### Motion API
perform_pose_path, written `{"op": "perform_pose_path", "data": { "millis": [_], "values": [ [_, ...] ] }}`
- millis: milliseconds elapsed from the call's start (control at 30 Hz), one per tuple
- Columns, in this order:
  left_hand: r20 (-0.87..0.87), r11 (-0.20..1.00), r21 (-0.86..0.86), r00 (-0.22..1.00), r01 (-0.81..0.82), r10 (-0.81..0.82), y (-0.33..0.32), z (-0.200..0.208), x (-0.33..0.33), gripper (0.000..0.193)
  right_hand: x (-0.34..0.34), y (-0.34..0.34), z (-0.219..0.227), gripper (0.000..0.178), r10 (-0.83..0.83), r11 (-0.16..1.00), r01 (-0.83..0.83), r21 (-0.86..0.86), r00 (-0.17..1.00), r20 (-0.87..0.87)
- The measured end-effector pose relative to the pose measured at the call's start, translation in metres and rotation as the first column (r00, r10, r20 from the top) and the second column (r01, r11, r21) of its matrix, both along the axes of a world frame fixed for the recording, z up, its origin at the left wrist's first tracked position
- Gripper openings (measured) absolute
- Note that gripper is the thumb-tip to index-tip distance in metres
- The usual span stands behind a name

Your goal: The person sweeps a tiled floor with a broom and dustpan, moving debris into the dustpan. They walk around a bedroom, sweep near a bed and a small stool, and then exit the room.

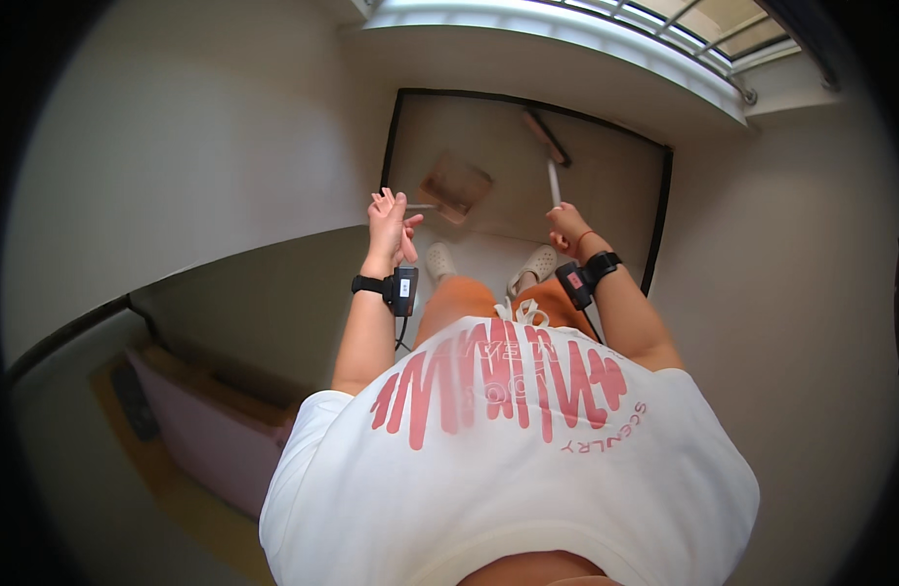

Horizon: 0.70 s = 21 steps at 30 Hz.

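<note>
My right hand (568, 230) is closed around the white stick of a broom (554, 181). The broom's pinkish head with dark bristles rests out ahead near the far wall, tilted. Left of it is a pinkish dustpan (456, 188), smeared by motion, above the floor or on it; I cannot tell which. Its thin pale handle runs to my left hand (393, 227), which holds it loosely, some fingers stretched out. Part of the grip is hidden behind the fingers.
My feet in pale clogs (439, 260) stand just behind the dustpan. A dark skirting strip (661, 215) edges the floor at the walls. A railed window (684, 29) is at the far top. At lower left lies a pink-sided piece of furniture (200, 425). Black devices (402, 291) are strapped to both wrists.
</note>
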<state>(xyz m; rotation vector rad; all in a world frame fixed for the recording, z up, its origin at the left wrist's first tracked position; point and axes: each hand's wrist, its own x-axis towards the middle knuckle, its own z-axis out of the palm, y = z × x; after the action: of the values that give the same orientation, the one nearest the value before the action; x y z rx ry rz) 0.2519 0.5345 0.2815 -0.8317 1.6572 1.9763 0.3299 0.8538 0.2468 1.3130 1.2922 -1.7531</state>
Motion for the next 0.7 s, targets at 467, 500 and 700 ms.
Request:
{"op": "perform_pose_path", "data": {
  "millis": [467, 500, 700],
  "values": [
    [0.01, 0.993, -0.007, 0.993, -0.117, 0.117, -0.008, -0.012, 0.009, 0.055, 0.033, -0.01, 0.056, 0.052, 0.471, 0.88, -0.468, 0.081, 0.882, -0.02],
    [0.018, 0.991, -0.007, 0.991, -0.132, 0.132, -0.008, -0.013, 0.009, 0.055, 0.029, -0.008, 0.067, 0.052, 0.474, 0.877, -0.472, 0.096, 0.88, -0.002],
    [0.015, 0.99, 0.015, 0.99, -0.141, 0.14, -0.009, -0.007, 0.012, 0.056, -0.017, 0.002, 0.021, 0.045, 0.488, 0.868, -0.449, 0.21, 0.85, -0.199]
  ]
}}
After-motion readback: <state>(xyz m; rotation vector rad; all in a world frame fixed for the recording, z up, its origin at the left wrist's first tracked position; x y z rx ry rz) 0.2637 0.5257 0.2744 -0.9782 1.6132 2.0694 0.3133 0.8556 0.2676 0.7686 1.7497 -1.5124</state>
